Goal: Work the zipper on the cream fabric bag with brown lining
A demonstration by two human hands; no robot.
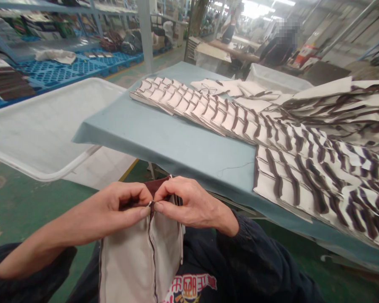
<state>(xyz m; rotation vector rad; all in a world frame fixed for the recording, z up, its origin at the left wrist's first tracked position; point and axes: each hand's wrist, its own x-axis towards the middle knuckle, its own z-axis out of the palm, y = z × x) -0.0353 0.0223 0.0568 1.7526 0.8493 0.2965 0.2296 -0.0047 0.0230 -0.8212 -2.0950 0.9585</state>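
Observation:
Over my lap hangs a cream fabric piece (126,261) with a dark seam down its middle and a maroon inner side at the top. My left hand (123,206) pinches its top edge just left of the seam, thumb against fingertips. Close beside it, my right hand (189,202) pinches the same edge on the right of the seam. The two thumbs nearly meet at a small dark and white bit at the seam's top; its exact kind is too small to tell.
A table with a blue-grey cover (164,134) bears overlapping rows of cream and dark-brown fabric pieces (208,109). Eyeglasses (207,89) lie among them. At left stands a large white plastic tub (50,122), with blue pallets (60,71) behind it. Another person (278,46) is at the back.

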